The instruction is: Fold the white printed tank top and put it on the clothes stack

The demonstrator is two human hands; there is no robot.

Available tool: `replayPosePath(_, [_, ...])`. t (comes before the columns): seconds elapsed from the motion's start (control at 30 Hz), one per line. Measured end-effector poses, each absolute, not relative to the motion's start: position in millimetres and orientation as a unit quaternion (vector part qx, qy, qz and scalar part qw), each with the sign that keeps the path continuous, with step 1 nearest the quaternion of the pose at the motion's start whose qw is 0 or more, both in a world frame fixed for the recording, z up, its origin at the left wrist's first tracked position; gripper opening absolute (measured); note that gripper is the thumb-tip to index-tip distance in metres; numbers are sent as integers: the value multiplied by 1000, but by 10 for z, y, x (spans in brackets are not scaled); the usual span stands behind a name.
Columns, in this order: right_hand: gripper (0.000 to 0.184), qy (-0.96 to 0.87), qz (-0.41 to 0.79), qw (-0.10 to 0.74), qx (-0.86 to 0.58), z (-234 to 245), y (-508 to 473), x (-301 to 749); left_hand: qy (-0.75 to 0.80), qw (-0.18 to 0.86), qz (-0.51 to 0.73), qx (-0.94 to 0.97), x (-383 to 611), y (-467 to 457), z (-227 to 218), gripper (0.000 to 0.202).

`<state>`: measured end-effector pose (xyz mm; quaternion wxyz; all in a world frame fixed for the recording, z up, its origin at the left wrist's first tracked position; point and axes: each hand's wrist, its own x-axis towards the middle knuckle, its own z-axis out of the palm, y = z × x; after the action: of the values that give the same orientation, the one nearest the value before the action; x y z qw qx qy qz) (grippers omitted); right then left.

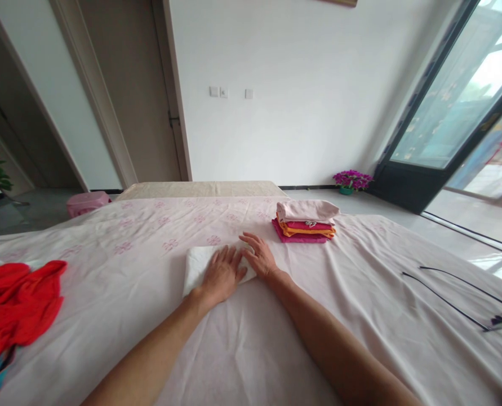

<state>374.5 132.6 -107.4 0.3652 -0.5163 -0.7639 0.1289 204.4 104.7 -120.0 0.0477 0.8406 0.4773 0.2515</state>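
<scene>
While white cloth [197, 265] is pressed by left hand [223, 273], its right part is covered by right hand [259, 256]. Left grip: wide, palm down, fingers extended along cloth. Right grip: wide too, fingers loosely spread over cloth; underside hidden, thumb contact can't be told. White cloth laid folded on pale pink sheet [310, 349], left of and nearer than folded stack [305, 212] (pale pink on top, red, orange, magenta below). Red cloth [20, 299] bunched at left edge. Glasses [499, 320] placed at right, temples unfolded.
</scene>
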Motion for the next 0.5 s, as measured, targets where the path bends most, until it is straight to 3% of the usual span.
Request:
replayPosePath(0.1, [40, -795, 111, 242, -545, -1079, 1307, 3745, 470, 6, 210, 857, 2041, 1023, -1262, 49])
replayPosePath(0.17, [42, -802, 100, 211, -550, -1090, 1306, 3756, 463, 11, 191, 865, 1989, 1039, -1252, 51])
replayPosePath(0.33, [42, -804, 91, 209, -549, -1111, 1328, 3783, 596, -15, 219, 773, 1660, 1118, -1189, 43])
replayPosePath(0.5, [41, -796, 101, 223, -553, -1149, 1368, 3791, 722, 46, 248, 645, 1215, 1216, -1111, 56])
